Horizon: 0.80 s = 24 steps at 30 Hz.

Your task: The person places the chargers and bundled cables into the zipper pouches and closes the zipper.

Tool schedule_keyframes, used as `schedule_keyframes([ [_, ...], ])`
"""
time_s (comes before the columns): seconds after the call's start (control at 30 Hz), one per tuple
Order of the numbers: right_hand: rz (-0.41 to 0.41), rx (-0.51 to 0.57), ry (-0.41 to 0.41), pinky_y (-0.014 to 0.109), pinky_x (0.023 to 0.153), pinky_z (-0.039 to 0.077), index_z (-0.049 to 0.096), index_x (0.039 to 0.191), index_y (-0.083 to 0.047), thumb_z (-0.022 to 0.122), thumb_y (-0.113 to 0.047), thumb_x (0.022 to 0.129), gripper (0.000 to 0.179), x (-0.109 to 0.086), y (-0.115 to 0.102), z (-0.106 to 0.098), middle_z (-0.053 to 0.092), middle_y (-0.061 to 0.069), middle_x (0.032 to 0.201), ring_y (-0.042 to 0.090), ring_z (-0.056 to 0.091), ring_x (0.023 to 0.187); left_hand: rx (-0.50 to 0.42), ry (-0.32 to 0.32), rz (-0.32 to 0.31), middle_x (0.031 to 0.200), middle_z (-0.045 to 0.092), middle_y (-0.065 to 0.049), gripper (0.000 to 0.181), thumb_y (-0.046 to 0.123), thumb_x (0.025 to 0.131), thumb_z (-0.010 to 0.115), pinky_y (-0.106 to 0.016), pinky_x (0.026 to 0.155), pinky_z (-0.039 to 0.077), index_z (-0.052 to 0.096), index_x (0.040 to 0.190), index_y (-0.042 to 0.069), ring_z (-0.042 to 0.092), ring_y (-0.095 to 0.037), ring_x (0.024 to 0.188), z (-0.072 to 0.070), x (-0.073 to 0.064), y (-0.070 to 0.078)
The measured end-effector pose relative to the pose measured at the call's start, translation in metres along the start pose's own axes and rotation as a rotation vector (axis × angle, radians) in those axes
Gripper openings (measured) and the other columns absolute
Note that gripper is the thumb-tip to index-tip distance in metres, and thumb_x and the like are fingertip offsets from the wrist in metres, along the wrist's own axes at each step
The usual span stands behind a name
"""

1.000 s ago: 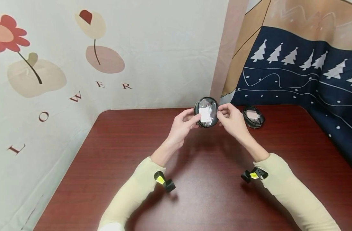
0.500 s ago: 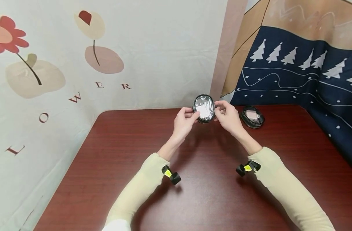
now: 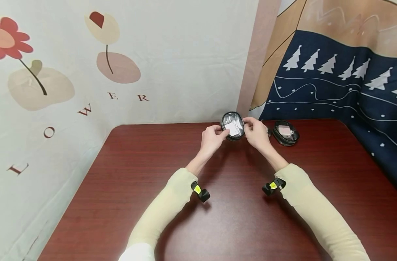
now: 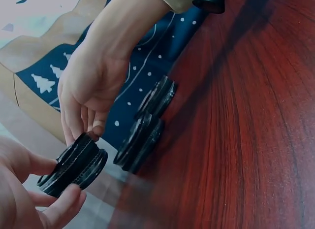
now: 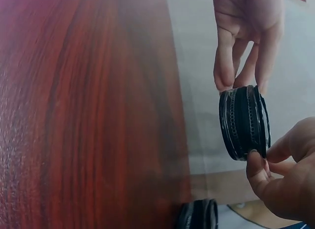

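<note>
A small round black zippered case (image 3: 232, 125) with a clear top and a white slip inside is held up near the table's far edge. My left hand (image 3: 212, 139) pinches its left side between thumb and fingers. On the opposite side, my right hand (image 3: 256, 133) pinches the rim. The zipper band around the case (image 5: 243, 123) faces the right wrist camera, and the thumb and fingers of my right hand (image 5: 288, 175) are at its lower edge. In the left wrist view, my left hand (image 4: 24, 189) grips the case (image 4: 76, 165) from below left.
A similar case (image 3: 285, 133) lies on the reddish-brown table (image 3: 237, 217) at the right. Another case (image 3: 268, 131) is mostly hidden behind my right hand; the left wrist view shows it as the nearer case (image 4: 140, 143). Printed cloths (image 3: 185, 65) hang behind the table.
The held case rose slightly, then came down and tilted. Both forearms have drawn inward and forward. Part of another case now shows beside my right hand.
</note>
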State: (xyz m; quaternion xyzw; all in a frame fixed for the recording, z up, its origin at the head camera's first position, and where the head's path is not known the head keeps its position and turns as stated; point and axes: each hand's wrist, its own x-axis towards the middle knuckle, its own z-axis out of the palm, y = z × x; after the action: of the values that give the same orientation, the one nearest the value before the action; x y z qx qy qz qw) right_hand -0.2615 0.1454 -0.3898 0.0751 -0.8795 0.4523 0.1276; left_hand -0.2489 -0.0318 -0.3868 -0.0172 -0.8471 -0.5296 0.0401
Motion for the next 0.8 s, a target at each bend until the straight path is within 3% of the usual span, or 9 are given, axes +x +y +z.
schedule_keyframes([
  [0.17, -0.013, -0.050, 0.027, 0.045, 0.081, 0.049, 0.068, 0.118, 0.008, 0.052, -0.001, 0.095, 0.029, 0.002, 0.012, 0.004, 0.070, 0.024, 0.097, 0.036, 0.068, 0.088, -0.003, -0.030, -0.075, 0.084, 0.076, -0.009, 0.027, 0.020, 0.092, 0.074, -0.021, 0.067, 0.050, 0.073, 0.109, -0.001, 0.075, -0.022, 0.081, 0.011, 0.005, -0.003],
  [0.37, 0.031, -0.059, 0.028, 0.046, 0.084, 0.048, 0.069, 0.115, 0.007, 0.055, -0.003, 0.096, 0.025, 0.002, 0.020, 0.010, 0.071, 0.024, 0.099, 0.035, 0.067, 0.089, -0.007, -0.032, -0.143, 0.080, 0.076, -0.008, 0.025, 0.019, 0.092, 0.074, -0.017, 0.058, 0.045, 0.075, 0.107, -0.001, 0.075, -0.017, 0.078, 0.019, 0.008, -0.008],
  [0.67, 0.017, -0.112, 0.003, 0.048, 0.083, 0.049, 0.067, 0.116, 0.012, 0.051, 0.002, 0.091, 0.031, 0.002, 0.023, 0.020, 0.069, 0.025, 0.099, 0.037, 0.063, 0.087, 0.005, -0.118, -0.209, 0.093, 0.075, -0.013, 0.019, 0.015, 0.096, 0.068, -0.022, 0.079, 0.055, 0.075, 0.102, -0.002, 0.075, -0.015, 0.081, 0.022, 0.013, -0.017],
  [0.8, 0.020, -0.116, 0.010, 0.048, 0.081, 0.049, 0.068, 0.114, 0.013, 0.050, 0.003, 0.090, 0.032, 0.001, 0.026, 0.025, 0.069, 0.024, 0.094, 0.036, 0.063, 0.085, 0.001, -0.130, -0.234, 0.095, 0.074, -0.014, 0.016, 0.013, 0.096, 0.068, -0.024, 0.079, 0.057, 0.072, 0.092, -0.002, 0.075, -0.016, 0.083, 0.023, 0.014, -0.020],
])
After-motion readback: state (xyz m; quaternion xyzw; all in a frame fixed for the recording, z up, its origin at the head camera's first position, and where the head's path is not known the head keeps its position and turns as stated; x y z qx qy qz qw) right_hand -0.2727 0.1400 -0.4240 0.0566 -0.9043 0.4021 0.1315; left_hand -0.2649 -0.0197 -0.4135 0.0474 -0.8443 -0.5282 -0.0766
